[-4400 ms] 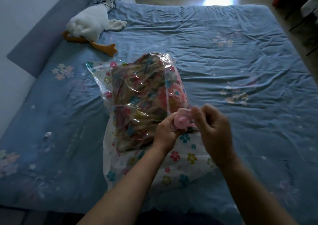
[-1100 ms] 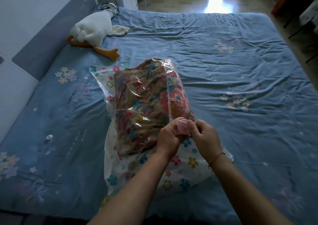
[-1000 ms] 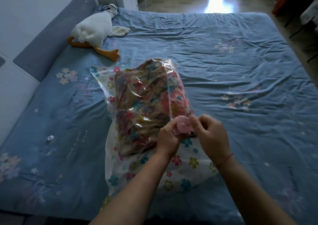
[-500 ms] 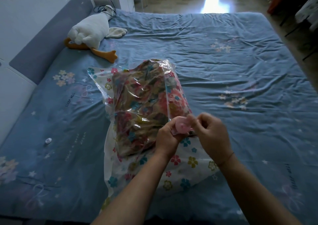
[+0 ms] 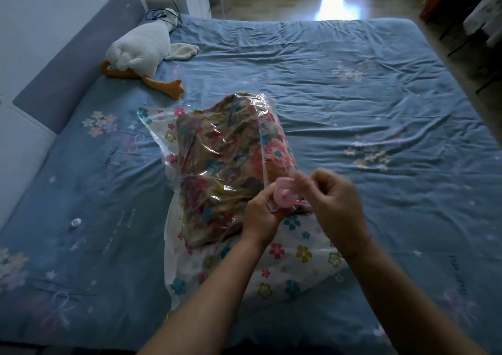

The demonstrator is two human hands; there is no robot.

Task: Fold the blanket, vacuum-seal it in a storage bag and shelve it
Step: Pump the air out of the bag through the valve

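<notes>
The folded blanket (image 5: 225, 161) already lay inside the storage bag (image 5: 296, 256) at frame centre. My left hand (image 5: 262, 213) gripped the pink valve (image 5: 284, 196); my right hand (image 5: 335, 205) was blurred, fingers curled beside it. Air removal and shelving remained.

Blue bed (image 5: 353, 88), sunlit floor (image 5: 334, 4)

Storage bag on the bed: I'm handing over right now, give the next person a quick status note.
Left hand grips the pink valve on the storage bag. Right hand is at the valve, blurred; grip unclear.
Blanket is folded inside the bag, which lies mid-bed. A small white cap-like piece lies on the sheet, left.
Done: folding, bagging.
Left: the bag looks puffy, so extract air, then shelve.
</notes>
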